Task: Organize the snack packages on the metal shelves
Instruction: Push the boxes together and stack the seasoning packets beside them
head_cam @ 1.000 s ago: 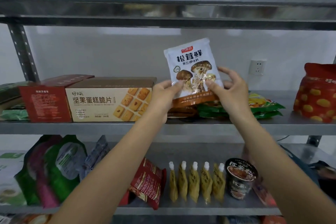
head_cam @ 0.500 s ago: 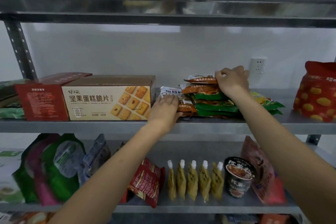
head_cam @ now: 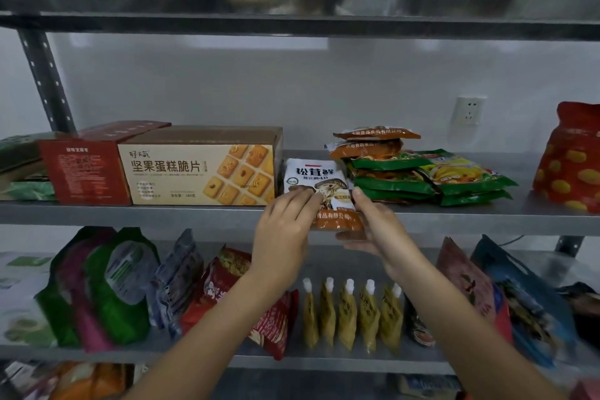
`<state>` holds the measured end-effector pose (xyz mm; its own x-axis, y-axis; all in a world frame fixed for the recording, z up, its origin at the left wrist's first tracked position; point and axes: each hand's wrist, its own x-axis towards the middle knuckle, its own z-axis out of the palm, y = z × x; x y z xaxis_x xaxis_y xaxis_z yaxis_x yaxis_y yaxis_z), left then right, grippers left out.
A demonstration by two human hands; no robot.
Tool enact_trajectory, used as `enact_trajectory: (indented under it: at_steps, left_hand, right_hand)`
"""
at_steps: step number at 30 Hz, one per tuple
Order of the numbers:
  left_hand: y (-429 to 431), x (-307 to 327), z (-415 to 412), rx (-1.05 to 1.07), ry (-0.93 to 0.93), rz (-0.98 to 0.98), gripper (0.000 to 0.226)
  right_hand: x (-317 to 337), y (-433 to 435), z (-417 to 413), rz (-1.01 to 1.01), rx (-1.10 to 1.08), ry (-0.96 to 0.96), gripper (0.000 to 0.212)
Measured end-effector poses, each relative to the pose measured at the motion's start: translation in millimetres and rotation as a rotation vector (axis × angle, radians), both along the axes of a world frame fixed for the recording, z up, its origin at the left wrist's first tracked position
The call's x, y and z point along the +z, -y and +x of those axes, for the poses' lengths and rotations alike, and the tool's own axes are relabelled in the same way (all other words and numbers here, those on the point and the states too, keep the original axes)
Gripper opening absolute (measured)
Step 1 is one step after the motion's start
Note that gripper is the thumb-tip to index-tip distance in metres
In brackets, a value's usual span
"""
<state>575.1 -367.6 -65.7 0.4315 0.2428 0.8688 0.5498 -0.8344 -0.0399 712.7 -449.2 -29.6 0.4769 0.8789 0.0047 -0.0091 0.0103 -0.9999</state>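
the metal shelves (head_cam: 454, 219) fill the frame, and the work is on the middle shelf. a long biscuit box (head_cam: 201, 169) lies along its left half, face close to the front edge. a stack of green and orange packets (head_cam: 399, 169) sits right of centre, near that edge. in the gap between them lies the white mushroom packet (head_cam: 316, 180), with its top end on the shelf and its orange bottom end hanging over the front edge. the right hand (head_cam: 380, 227) pinches the packet's right side, thumb on top and fingers underneath. the left hand (head_cam: 284, 230) lays its fingers over the lower left corner; whether a thumb grips below cannot be told. the step looks like seating the packet in the gap. done well, it would slide straight back, flat and square to the edge, label up, until nothing overhangs, without nudging the box or toppling the loose stack beside it.
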Motion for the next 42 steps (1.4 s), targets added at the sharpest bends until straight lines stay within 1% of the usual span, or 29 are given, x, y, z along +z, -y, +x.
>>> enact_trajectory:
  at_steps: [1,2,4,5,6,7,8,9,10,11,12,13,14,15,17,19,23,29,34,38,40,42]
  left_hand:
    - [7,-4,-3,-0.024,0.003,-0.016,0.043]
    - [12,-9,-7,-0.066,0.003,-0.041,0.047]
    - [20,-17,-14,-0.205,0.048,-0.168,0.055]
    - [24,-20,-18,-0.278,0.094,-0.306,0.065]
    - [30,-21,-23,-0.367,0.168,-0.503,0.079]
    - [36,-20,-28,-0.46,0.291,-0.756,0.09]
    - [41,-18,-32,-0.57,0.463,-1.032,0.095]
    - [43,-17,-36,-0.68,0.64,-1.273,0.094]
    - [44,-17,-39,-0.764,0.78,-1.457,0.088]
    - [44,-17,-42,-0.817,0.847,-1.581,0.077]
    - [44,-16,-43,-0.826,0.835,-1.648,0.059]
    - [45,-14,-43,-0.803,0.764,-1.679,0.041]
    - [45,-13,-43,-0.766,0.693,-1.681,0.037]
    - [46,-12,-42,-0.721,0.656,-1.675,0.038]
    - [45,-10,-41,-0.631,0.672,-1.651,0.036]
    - [47,-8,-42,-0.594,0.686,-1.622,0.034]
    - [51,-6,-44,-0.526,0.66,-1.53,0.027]
    - [56,2,-42,-0.535,0.676,-1.553,0.031]
    - [54,7,-47,-0.544,0.659,-1.546,0.028]
    - [54,10,-47,-0.553,0.682,-1.532,0.025]
    - [54,13,-46,-0.558,0.705,-1.527,0.023]
    - [54,15,-45,-0.554,0.712,-1.514,0.022]
  right_hand:
    - [1,1,0,0.007,0.062,-0.147,0.031]
    - [0,2,0,0.013,0.101,-0.228,0.026]
    - [-4,6,-2,0.028,0.114,-0.28,0.02]
    - [-6,9,-3,0.033,0.107,-0.292,0.02]
    - [-10,12,-4,0.035,0.109,-0.301,0.02]
    - [-14,15,-5,0.034,0.121,-0.312,0.021]
    - [-19,18,-4,0.029,0.136,-0.315,0.024]
    - [-23,21,-5,0.023,0.149,-0.301,0.026]
    - [-27,23,-5,0.019,0.154,-0.278,0.028]
    - [-30,26,-6,0.019,0.158,-0.248,0.029]
    - [-32,27,-7,0.02,0.163,-0.216,0.03]
    - [-33,29,-9,0.022,0.166,-0.188,0.031]
    - [-33,31,-10,0.026,0.169,-0.166,0.031]
    - [-33,33,-11,0.033,0.172,-0.154,0.031]
    - [-33,37,-12,0.047,0.189,-0.144,0.03]
    - [-32,42,-12,0.057,0.194,-0.134,0.029]
    - [-33,48,-11,0.057,0.092,-0.07,0.03]
    - [-33,54,-12,0.088,0.026,-0.113,0.026]
    - [-30,59,-7,0.106,0.041,-0.092,0.046]
    - [-28,62,-2,0.137,0.101,-0.061,0.043]
    - [-26,64,2,0.153,0.152,-0.085,0.039]
    - [-25,65,5,0.166,0.159,-0.103,0.037]
